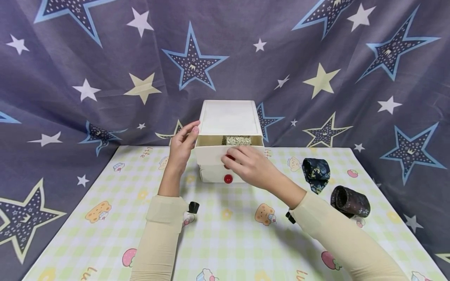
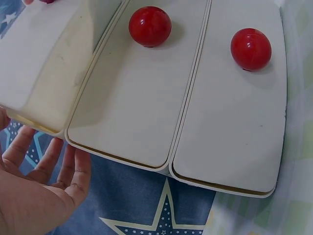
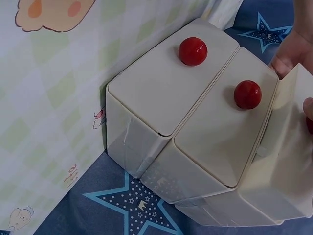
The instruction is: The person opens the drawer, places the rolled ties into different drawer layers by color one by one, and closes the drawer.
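A white three-drawer box (image 1: 230,117) with round red knobs stands at the back of the table. Its top drawer (image 1: 209,155) is pulled partly out, and a speckled greenish item (image 1: 237,140) shows inside. My right hand (image 1: 251,166) pinches the top drawer's knob, which the fingers mostly hide. Against the box's left side rest the extended fingers of my left hand (image 1: 183,146). In the left wrist view, the middle drawer (image 2: 127,98) and bottom drawer (image 2: 225,132) are closed, and the left hand (image 2: 44,186) touches the box's side edge.
To the right on the checked tablecloth (image 1: 225,242) lie a dark patterned fabric roll (image 1: 316,169) with a loose end and a second dark roll (image 1: 355,201). A star-printed curtain (image 1: 232,39) hangs directly behind the table. Small black pieces (image 1: 193,207) show at the wrists.
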A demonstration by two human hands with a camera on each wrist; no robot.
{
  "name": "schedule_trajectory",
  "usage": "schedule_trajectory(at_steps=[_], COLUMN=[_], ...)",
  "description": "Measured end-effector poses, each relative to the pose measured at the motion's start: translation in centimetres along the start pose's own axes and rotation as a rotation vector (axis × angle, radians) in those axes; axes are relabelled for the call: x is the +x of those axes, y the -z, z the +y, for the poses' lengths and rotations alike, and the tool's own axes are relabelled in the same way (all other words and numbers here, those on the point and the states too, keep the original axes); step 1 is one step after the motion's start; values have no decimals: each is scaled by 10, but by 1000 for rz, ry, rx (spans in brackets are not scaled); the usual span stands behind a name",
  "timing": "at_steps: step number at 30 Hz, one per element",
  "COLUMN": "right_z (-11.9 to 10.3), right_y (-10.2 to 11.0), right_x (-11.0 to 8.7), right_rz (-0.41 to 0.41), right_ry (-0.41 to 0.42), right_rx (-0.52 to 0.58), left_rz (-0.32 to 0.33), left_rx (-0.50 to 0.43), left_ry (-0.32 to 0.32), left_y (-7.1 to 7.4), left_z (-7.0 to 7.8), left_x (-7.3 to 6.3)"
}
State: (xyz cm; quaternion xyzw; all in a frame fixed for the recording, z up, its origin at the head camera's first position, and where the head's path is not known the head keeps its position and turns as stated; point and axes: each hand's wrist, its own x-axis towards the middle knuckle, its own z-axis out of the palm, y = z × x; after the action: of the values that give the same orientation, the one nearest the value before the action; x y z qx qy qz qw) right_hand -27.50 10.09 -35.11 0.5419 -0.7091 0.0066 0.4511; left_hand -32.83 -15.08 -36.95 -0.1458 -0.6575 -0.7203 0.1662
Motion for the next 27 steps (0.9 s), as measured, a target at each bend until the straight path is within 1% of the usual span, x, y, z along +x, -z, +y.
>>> schedule_trajectory(at_steps=[5,12,22,27], right_z=[2,4,8,11], right_y=[-2,-4,-7,-10], right_x=[0,1,3,3], right_rz=[-7,-11,-2,-16], right_ry=[-7,-15,-38,-47], right_rx=[7,12,16,10], left_rz=[1,4,-3,-1], left_rx=[4,33,37,43], left_ry=[-2,20,38,45], left_y=[0,2,1,1], left_z=[0,1,3,3], left_x=[0,-1,-1,-1])
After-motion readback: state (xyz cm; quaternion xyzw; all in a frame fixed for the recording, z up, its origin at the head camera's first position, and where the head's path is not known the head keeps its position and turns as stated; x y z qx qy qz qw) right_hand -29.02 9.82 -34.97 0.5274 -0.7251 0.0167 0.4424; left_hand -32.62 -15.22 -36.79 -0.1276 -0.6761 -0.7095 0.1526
